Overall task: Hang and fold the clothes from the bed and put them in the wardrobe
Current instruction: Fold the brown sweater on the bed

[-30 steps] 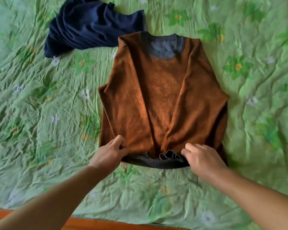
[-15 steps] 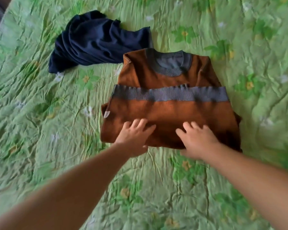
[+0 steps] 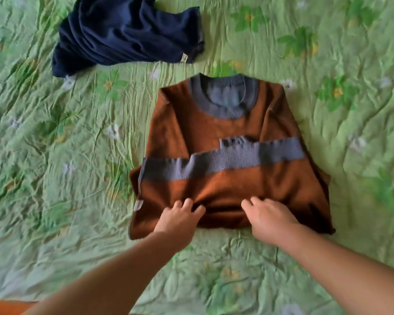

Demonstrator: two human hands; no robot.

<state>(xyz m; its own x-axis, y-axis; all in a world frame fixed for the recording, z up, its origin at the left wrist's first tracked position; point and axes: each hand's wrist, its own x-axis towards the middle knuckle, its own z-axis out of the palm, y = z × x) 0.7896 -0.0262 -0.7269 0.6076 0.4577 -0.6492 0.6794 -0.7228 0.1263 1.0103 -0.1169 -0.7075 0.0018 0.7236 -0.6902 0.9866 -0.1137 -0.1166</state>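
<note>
A rust-brown sweater [image 3: 216, 126] with a grey ribbed collar lies on the bed, neck away from me. Its lower part is folded up, so the grey hem band [image 3: 237, 156] runs across the middle, slightly crooked. My left hand [image 3: 180, 218] grips the near folded edge left of centre, fingers curled into bunched fabric. My right hand [image 3: 270, 215] grips the same edge right of centre. A crumpled navy garment [image 3: 123, 30] lies at the far left, apart from the sweater.
The green flowered bedspread [image 3: 55, 160] is wrinkled all over. A strip of the bed's wooden edge [image 3: 5, 306] shows at the bottom left. No wardrobe or hanger is in view.
The sweater's lower part was folded up over its body. Both hands then came back to the near fold, went from lying flat on it to curling into the fabric.
</note>
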